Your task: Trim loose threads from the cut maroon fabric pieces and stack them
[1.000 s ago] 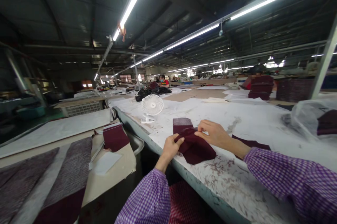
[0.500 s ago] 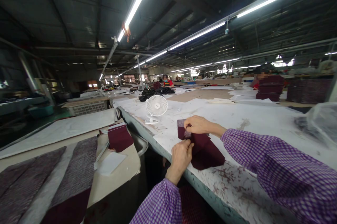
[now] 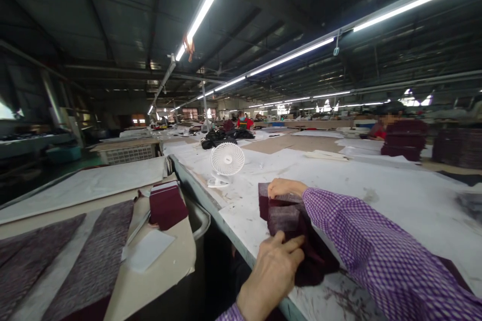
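A maroon fabric piece (image 3: 314,260) with a greyish reverse side lies rumpled and partly folded near the table's front edge. My right hand (image 3: 288,188) is closed on its far part, fingers curled down at the upper edge beside a small squared end. My left hand (image 3: 273,265) lies over the near part of the folded flap, index and middle fingers apart and touching the cloth; its thumb is hidden. How many layers lie under my hands I cannot tell.
A white fan (image 3: 228,159) stands on the white-covered table (image 3: 259,163) beyond my hands. On the lower surface at left lie a maroon stack (image 3: 168,205), a white card (image 3: 150,250) and grey-maroon panels (image 3: 96,245). Farther back are dark cloth (image 3: 216,138), maroon stacks (image 3: 404,137) and people.
My left hand has come nearer and to the right, its fingers now spread. The fabric is more folded and shows more of its greyish side. My right hand stays at its far end.
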